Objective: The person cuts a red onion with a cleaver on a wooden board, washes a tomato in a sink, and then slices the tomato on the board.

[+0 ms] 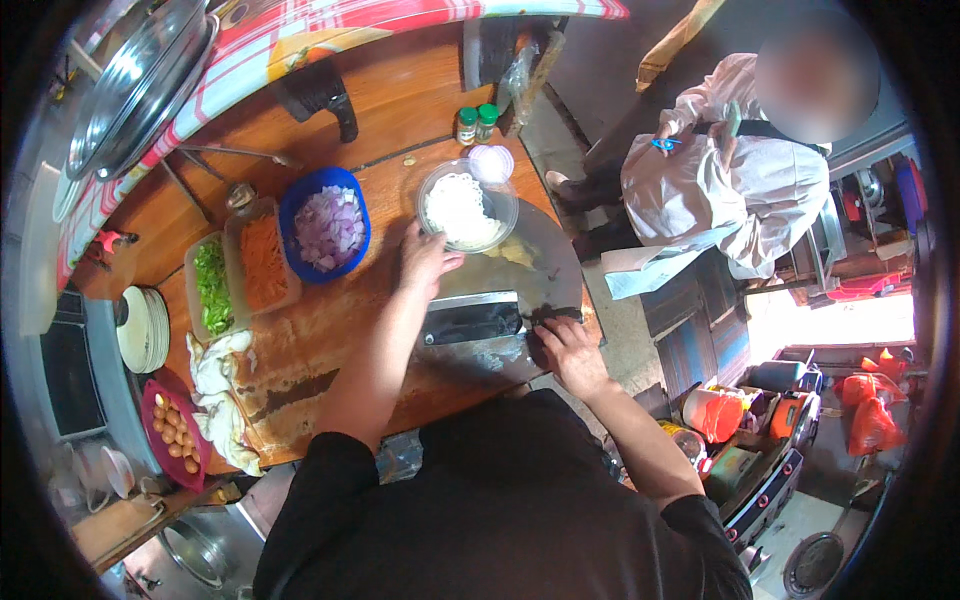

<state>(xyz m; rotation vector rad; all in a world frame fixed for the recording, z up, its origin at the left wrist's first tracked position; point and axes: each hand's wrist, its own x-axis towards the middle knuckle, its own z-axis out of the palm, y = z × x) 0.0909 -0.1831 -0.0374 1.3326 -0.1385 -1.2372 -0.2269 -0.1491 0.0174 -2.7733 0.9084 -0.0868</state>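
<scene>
My left hand is at the near left edge of a clear plastic bowl with white sliced pieces in it, its fingers against the rim. The bowl stands on the far part of a round, dark cutting board. Across the board lies a cleaver with a broad blade. My right hand is at the cleaver's dark handle; whether its fingers are closed around it I cannot tell. Beside the bowl sits a cut red onion, and yellowish scraps lie on the board.
To the left stand a blue bowl of chopped red onion, a container of shredded carrot and one of cut greens. A white cloth and a pink basket of eggs are nearer. Another person stands beyond the table at right.
</scene>
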